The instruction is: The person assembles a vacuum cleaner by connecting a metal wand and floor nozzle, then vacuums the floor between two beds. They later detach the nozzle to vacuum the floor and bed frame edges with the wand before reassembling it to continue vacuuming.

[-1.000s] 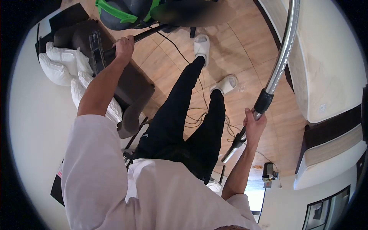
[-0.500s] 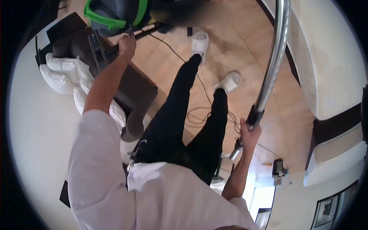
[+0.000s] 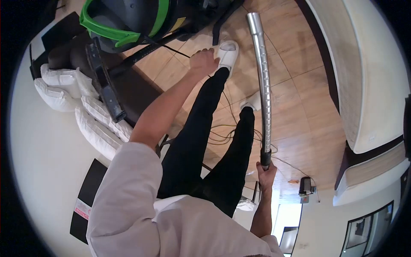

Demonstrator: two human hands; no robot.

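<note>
My right hand (image 3: 266, 175) is wrapped round the black collar end of a curved chrome vacuum wand (image 3: 263, 73). The wand's bare end points away, up toward the top of the head view. My left hand (image 3: 204, 62) hangs in front of my left slipper (image 3: 228, 53), back of the hand up, thumb apart from the fingers, with nothing visible in it. To its left, a dark floor nozzle (image 3: 105, 81) with a black tube (image 3: 141, 53) rests by the sofa and the vacuum cleaner. That vacuum cleaner (image 3: 128, 17) has a dark grey body and a green handle.
A dark sofa (image 3: 145, 88) with white cushions (image 3: 96, 128) is on the left. Thin cable (image 3: 222, 133) lies coiled on the wood-look floor between my legs. A pale mattress (image 3: 372, 85) lines the right side. A small dark device (image 3: 305, 186) stands near the wall.
My left hand has let go of the black tube and moved right. The chrome wand has swung left and its far end now shows. The vacuum cleaner fills more of the view.
</note>
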